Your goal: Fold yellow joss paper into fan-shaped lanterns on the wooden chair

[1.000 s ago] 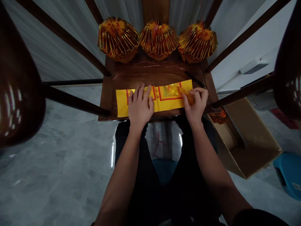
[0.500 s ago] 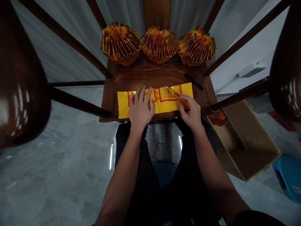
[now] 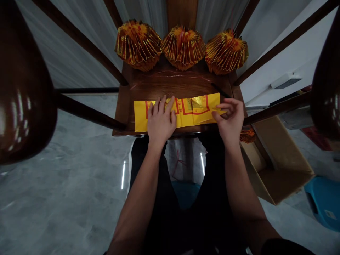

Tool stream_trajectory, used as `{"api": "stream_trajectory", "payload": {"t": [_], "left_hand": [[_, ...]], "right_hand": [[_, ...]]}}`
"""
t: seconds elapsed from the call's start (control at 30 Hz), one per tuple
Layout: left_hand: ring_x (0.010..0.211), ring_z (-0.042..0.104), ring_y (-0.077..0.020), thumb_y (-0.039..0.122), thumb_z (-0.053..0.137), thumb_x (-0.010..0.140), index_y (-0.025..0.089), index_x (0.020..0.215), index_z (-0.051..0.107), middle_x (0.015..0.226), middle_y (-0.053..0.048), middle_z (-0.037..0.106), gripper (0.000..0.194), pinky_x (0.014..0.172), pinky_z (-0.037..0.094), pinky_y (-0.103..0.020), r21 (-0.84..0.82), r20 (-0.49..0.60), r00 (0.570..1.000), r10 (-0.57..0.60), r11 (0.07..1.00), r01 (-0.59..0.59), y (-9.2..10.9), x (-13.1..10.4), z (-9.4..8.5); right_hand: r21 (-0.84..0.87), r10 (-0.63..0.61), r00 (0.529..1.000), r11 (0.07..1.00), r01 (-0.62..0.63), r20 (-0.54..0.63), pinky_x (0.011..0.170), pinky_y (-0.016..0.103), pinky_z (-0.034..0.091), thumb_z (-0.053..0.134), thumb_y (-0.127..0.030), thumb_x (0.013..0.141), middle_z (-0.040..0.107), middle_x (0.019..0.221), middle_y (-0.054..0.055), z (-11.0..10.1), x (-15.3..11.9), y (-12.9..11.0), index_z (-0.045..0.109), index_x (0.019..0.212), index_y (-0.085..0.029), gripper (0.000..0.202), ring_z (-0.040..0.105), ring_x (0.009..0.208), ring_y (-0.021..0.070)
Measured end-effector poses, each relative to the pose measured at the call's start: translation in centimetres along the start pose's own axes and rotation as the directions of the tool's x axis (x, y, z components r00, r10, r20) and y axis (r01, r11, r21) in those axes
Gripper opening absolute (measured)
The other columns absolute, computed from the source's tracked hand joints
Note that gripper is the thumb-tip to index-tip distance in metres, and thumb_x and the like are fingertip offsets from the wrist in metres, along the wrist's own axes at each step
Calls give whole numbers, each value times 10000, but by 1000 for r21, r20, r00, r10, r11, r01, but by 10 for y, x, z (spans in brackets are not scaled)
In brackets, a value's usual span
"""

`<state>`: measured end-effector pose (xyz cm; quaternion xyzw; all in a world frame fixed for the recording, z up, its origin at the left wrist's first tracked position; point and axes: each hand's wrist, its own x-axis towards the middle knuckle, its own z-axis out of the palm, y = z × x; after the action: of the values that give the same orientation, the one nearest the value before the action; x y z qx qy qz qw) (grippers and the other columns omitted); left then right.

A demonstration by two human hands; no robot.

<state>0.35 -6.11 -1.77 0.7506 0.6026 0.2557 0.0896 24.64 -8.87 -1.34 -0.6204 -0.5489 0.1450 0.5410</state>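
Observation:
A yellow paper sheet [image 3: 186, 120] with red borders and gold patches lies across the front of a dark wooden surface [image 3: 156, 85]. My left hand [image 3: 160, 122] rests flat on its left half, fingers spread. At the right end of the sheet, my right hand [image 3: 230, 118] has thumb and fingers close around the paper's edge, which lifts slightly there. Behind the paper stand three pleated gold-and-orange paper ornaments: one at the left [image 3: 138, 46], one in the middle [image 3: 183, 47] and one at the right [image 3: 226, 52].
Dark wooden bars flank the surface. A black stick [image 3: 221, 90] lies behind the paper's right end. At the lower right, an open cardboard box [image 3: 284, 152] stands near another pleated ornament [image 3: 248, 135] and a blue plastic object [image 3: 325, 202].
My right hand has moved right, from the gold patch to the sheet's right end. The sheet's right part now lies more open. My left hand stays on the paper.

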Motion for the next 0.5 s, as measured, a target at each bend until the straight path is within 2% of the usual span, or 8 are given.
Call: {"api": "stream_trajectory", "payload": {"t": [0.1, 0.17, 0.23, 0.3, 0.37, 0.43, 0.5], "left_hand": [[1687, 357, -327, 400, 386, 1133, 291, 1720, 458, 1784, -65, 460, 601, 1401, 224, -599, -16, -6, 1000, 22, 1000, -22, 2, -1, -6], [1708, 301, -317, 419, 330, 1149, 298, 1721, 447, 1804, -50, 428, 596, 1405, 213, -582, -46, -23, 998, 63, 997, -64, 0, -4, -12], [1713, 280, -295, 436, 264, 1159, 310, 1702, 461, 1799, -38, 432, 591, 1408, 223, -549, -94, -52, 993, 104, 990, -109, -5, -8, -17], [1674, 355, -294, 478, 246, 1155, 311, 1658, 498, 1742, -58, 507, 587, 1385, 293, -528, -138, -72, 991, 116, 982, -125, -13, -12, -18], [1580, 487, -338, 539, 315, 1130, 273, 1581, 561, 1622, -119, 614, 578, 1326, 389, -554, -160, -73, 992, 99, 981, -110, -21, -16, -14], [1453, 609, -359, 564, 410, 1095, 242, 1481, 627, 1485, -152, 692, 547, 1252, 478, -553, -175, -65, 996, 62, 982, -73, -28, -19, -7], [1353, 683, -341, 539, 457, 1078, 239, 1396, 673, 1402, -145, 730, 488, 1166, 558, -508, -206, -72, 997, 11, 978, -25, -31, -21, 0]], "right_hand": [[-4, -181, 984, 984, 181, -2, 890, 419, 639, 627, -358, 1010, 711, 1236, 111, 16, 0, -38, 476, 1412, -279, 436, 733, 1052, 229], [56, -282, 957, 959, 278, 71, 960, 460, 650, 584, -376, 1060, 708, 1249, 108, 34, -3, -61, 508, 1412, -283, 372, 729, 1097, 241], [138, -324, 932, 943, 303, 165, 1010, 488, 654, 534, -378, 1099, 710, 1266, 96, 55, -6, -78, 582, 1356, -298, 274, 725, 1150, 252], [236, -337, 918, 928, 288, 207, 1037, 485, 653, 520, -360, 1112, 712, 1276, 92, 77, -10, -89, 639, 1280, -303, 213, 720, 1189, 257], [325, -354, 906, 906, 271, 230, 1030, 463, 656, 547, -347, 1106, 714, 1259, 92, 95, -14, -95, 672, 1214, -302, 170, 718, 1195, 256], [394, -383, 881, 882, 259, 277, 990, 437, 667, 576, -343, 1098, 724, 1214, 83, 105, -18, -100, 696, 1161, -308, 140, 727, 1160, 249], [448, -428, 833, 858, 252, 351, 974, 423, 674, 594, -359, 1097, 744, 1175, 66, 108, -19, -103, 717, 1110, -322, 129, 737, 1127, 238]]}}
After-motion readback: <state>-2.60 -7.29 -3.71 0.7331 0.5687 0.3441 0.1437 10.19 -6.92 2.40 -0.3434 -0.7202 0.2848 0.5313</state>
